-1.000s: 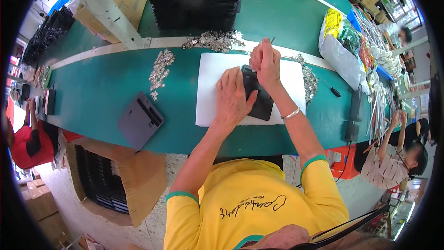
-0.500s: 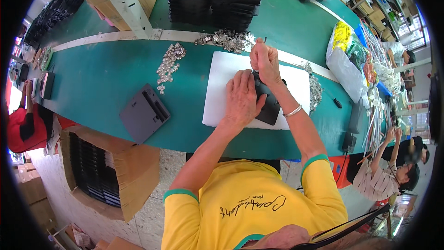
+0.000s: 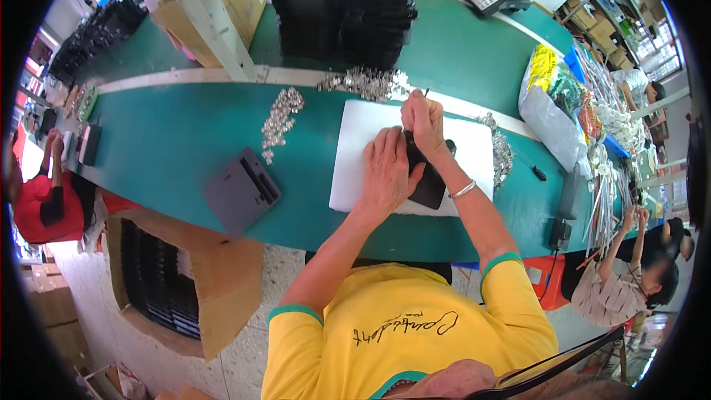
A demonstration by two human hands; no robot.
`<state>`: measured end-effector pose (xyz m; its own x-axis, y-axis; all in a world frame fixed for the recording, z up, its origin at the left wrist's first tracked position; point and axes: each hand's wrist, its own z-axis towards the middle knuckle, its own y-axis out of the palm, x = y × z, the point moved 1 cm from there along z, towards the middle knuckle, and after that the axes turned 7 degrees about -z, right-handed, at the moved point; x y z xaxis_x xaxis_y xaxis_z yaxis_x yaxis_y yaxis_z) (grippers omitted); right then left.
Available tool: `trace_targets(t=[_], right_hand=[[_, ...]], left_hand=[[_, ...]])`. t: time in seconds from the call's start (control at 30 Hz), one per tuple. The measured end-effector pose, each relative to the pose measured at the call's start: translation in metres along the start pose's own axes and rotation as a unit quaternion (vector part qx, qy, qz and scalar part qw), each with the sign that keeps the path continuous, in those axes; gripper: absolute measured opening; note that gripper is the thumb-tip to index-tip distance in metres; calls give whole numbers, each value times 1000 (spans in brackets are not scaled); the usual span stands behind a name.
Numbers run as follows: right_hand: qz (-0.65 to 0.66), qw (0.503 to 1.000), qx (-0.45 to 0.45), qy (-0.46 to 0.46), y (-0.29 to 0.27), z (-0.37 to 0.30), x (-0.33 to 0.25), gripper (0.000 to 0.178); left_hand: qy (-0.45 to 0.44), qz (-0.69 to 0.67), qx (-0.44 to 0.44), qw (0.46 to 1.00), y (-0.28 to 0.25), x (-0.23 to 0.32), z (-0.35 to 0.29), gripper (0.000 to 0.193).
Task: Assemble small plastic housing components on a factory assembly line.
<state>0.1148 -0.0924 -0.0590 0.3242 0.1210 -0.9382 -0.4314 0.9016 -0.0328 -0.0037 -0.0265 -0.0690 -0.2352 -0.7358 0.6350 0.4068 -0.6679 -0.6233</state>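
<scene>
A black plastic part (image 3: 427, 191) lies on a white foam sheet (image 3: 354, 154) in front of me. My left hand (image 3: 386, 170) rests on its left side, fingers stretched out flat and thumb spread across the surface. Above the part's far end, my right hand (image 3: 424, 120) is closed in a fist round a thin dark tool (image 3: 426, 92), whose tip pokes out at the top. The tool's lower end and the spot it meets are hidden by my hand. Small silvery metal pieces lie in a heap (image 3: 366, 83) beyond the sheet and another heap (image 3: 501, 150) to its right.
A dark grey plastic housing (image 3: 243, 191) lies on the green table, near a line of metal pieces (image 3: 282, 118). Black parts (image 3: 341, 15) are stacked behind. An open carton (image 3: 229, 289) stands below left; a plastic bag (image 3: 544, 115) lies right. Other people work at both sides.
The whole view has shifted, so the table things sit a little lower in the picture. Both my hands keep their places on and over the black part.
</scene>
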Motion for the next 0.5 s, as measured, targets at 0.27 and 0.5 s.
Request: trace_targets(t=[0.27, 0.5], right_hand=[[-529, 845, 78, -10, -78, -47, -74, 24], [-534, 840, 23, 94, -85, -96, -42, 48]], left_hand=[[8, 15, 21, 1000, 4, -4, 0, 66], [31, 63, 20, 997, 13, -3, -7, 62]])
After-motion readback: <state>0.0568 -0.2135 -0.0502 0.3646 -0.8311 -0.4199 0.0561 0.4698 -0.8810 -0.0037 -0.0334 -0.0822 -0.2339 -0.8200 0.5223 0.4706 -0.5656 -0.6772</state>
